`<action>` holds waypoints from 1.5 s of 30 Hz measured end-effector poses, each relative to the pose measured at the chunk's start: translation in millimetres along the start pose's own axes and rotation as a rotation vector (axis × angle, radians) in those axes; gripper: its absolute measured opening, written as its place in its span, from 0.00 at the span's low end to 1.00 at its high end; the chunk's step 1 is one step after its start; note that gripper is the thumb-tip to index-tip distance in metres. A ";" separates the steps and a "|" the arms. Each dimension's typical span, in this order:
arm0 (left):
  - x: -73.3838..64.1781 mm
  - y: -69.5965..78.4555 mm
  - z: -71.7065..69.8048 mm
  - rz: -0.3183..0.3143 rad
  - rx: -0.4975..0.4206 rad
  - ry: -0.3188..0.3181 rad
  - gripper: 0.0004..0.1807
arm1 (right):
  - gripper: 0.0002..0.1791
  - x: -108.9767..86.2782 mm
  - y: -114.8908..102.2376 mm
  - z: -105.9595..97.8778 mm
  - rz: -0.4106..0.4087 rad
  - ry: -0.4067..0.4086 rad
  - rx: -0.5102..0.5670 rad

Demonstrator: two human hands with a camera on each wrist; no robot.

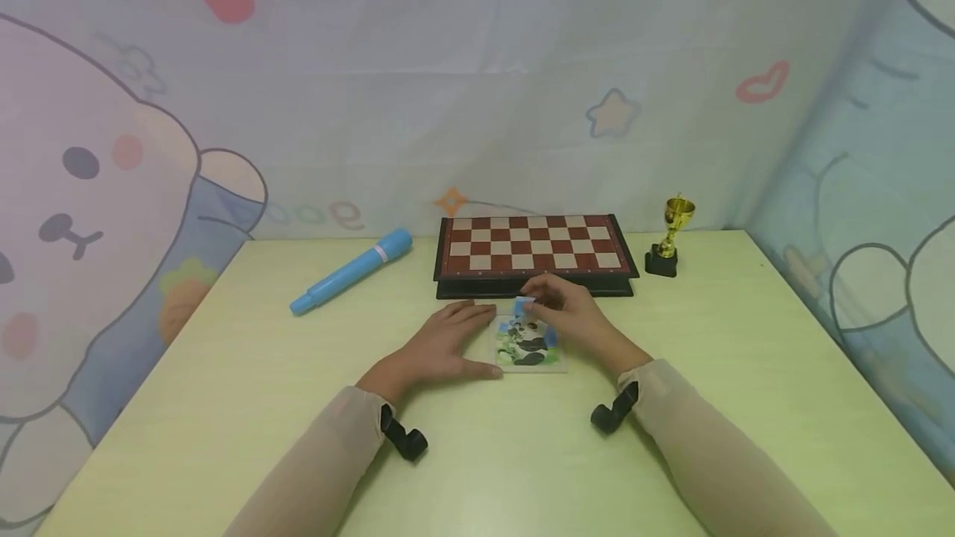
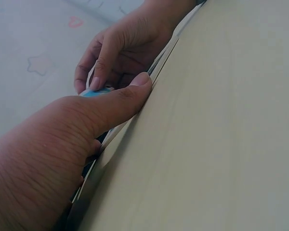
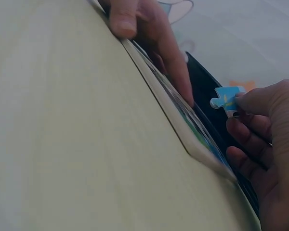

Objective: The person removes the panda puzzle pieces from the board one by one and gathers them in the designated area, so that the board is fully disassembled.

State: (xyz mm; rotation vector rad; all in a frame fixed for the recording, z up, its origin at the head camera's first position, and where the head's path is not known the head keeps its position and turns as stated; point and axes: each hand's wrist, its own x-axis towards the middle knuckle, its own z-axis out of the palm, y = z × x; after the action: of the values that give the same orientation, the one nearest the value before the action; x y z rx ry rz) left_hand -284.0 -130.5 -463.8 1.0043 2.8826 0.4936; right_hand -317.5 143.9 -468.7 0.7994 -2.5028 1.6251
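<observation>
A panda jigsaw puzzle [image 1: 531, 348] in a pale frame lies flat on the table. My right hand [image 1: 569, 312] pinches a light blue puzzle piece [image 3: 226, 98] between thumb and fingers, above the far part of the frame. In the right wrist view the piece shows a rounded knob and a yellow mark. My left hand [image 1: 448, 344] rests along the frame's left side, fingers extended, the thumb at its near left corner. From the left wrist view, the thumb [image 2: 130, 91] lies along the frame's edge, and the held piece is partly hidden behind it.
Right behind the puzzle stands a folded chessboard case [image 1: 533, 245] with red and white squares. A blue pen-shaped tube [image 1: 351, 273] lies at the back left. At the back right is a small gold trophy [image 1: 671, 234] on a black base. A printed cloth hangs behind the table.
</observation>
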 end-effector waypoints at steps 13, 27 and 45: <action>-0.4 0.0 3.2 0.006 0.023 -0.004 0.57 | 0.12 -21.3 22.1 -54.2 0.123 -0.007 -0.121; -0.2 0.0 2.6 -0.006 0.016 -0.002 0.57 | 0.08 -36.4 31.8 -70.9 0.082 -0.064 -0.309; -0.1 -1.3 1.7 -0.004 0.001 -0.002 0.58 | 0.05 -36.3 29.1 -70.2 0.025 -0.048 -0.336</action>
State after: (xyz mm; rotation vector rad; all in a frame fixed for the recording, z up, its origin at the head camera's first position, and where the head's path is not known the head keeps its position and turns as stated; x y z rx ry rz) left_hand -284.4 -131.1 -465.8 0.9981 2.8832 0.4906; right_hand -315.2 227.9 -473.1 0.7745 -2.7214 1.1524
